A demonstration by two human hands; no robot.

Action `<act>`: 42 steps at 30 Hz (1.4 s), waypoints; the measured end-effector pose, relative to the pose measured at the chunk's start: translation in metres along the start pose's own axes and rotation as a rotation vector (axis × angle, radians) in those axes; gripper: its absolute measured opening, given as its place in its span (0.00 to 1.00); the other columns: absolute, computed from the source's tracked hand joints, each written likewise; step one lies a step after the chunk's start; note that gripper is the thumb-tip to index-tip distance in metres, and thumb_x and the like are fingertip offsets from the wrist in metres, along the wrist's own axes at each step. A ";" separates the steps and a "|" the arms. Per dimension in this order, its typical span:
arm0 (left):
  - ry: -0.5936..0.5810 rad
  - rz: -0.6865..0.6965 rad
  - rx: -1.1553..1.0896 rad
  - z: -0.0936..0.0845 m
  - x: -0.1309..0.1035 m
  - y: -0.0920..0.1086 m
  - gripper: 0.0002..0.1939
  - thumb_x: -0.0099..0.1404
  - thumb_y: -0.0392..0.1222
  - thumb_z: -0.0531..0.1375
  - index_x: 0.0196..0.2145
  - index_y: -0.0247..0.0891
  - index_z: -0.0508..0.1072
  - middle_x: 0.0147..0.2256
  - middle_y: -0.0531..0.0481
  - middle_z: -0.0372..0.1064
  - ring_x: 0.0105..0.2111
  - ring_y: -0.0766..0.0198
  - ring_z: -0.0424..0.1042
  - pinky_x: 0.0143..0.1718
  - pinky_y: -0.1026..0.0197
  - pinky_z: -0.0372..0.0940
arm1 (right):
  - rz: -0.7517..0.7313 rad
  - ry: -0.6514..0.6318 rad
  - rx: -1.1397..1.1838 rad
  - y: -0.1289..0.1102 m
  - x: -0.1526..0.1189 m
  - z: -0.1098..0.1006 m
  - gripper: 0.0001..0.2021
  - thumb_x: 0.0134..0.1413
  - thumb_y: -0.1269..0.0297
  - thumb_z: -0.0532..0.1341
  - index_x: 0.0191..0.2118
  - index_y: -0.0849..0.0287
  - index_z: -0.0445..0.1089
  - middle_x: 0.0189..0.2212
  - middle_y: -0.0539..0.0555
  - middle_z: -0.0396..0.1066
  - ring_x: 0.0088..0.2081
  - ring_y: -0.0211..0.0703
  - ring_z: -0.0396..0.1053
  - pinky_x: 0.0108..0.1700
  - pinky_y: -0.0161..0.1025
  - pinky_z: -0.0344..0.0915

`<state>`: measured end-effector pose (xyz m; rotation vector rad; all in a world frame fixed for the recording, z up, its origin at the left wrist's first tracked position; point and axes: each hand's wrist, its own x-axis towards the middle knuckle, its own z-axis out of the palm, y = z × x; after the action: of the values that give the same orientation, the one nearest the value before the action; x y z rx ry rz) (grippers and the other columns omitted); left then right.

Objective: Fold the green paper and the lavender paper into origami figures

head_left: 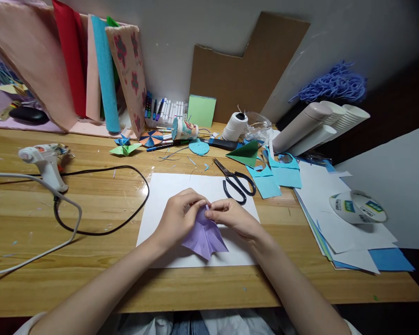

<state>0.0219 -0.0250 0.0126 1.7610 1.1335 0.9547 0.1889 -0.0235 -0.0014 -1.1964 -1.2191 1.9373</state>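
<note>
Pinching purple paper [206, 238] between facing fingers [221, 204]

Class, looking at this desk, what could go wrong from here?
1. The left hand and right hand pinch the folded purple paper near its top; tugging might tear it.
2. Scissors lie just beyond the right hand and could get knocked.
3. A black cable loops leftward; an arm might snag it.

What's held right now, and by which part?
Purple folded paper, held at its upper end: left hand and right hand both pinch it there by thumb and fingers; its pointed lower edge is free.
</note>
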 end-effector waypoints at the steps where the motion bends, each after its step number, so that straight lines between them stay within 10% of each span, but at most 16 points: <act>1: 0.003 -0.004 0.004 0.000 0.000 0.000 0.11 0.62 0.33 0.53 0.29 0.36 0.75 0.30 0.48 0.71 0.32 0.64 0.69 0.35 0.64 0.61 | -0.008 0.028 -0.016 0.001 0.000 0.001 0.15 0.37 0.56 0.69 0.26 0.65 0.74 0.20 0.48 0.66 0.24 0.33 0.61 0.29 0.32 0.56; 17: 0.046 -0.291 -0.147 0.000 0.002 0.000 0.08 0.53 0.43 0.63 0.26 0.35 0.76 0.27 0.48 0.74 0.28 0.62 0.71 0.30 0.64 0.63 | -0.170 0.377 -0.224 -0.001 -0.004 0.022 0.09 0.42 0.61 0.65 0.25 0.63 0.76 0.23 0.53 0.73 0.26 0.40 0.67 0.29 0.35 0.61; 27: 0.182 -0.226 -0.139 -0.008 0.007 0.004 0.05 0.53 0.37 0.62 0.22 0.35 0.76 0.24 0.50 0.73 0.27 0.65 0.70 0.30 0.65 0.62 | -0.104 0.119 -0.096 -0.004 -0.001 0.009 0.13 0.46 0.57 0.63 0.29 0.62 0.76 0.23 0.50 0.71 0.27 0.36 0.65 0.32 0.34 0.62; 42: 0.207 -0.223 -0.145 -0.003 0.005 0.005 0.06 0.54 0.38 0.61 0.22 0.35 0.74 0.24 0.51 0.72 0.26 0.66 0.68 0.30 0.65 0.61 | -0.391 0.367 -0.433 -0.005 -0.009 0.027 0.09 0.50 0.63 0.60 0.28 0.60 0.77 0.26 0.54 0.76 0.29 0.44 0.70 0.33 0.37 0.64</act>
<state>0.0224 -0.0207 0.0190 1.4115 1.3251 1.0709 0.1689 -0.0396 0.0113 -1.3258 -1.5689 1.1448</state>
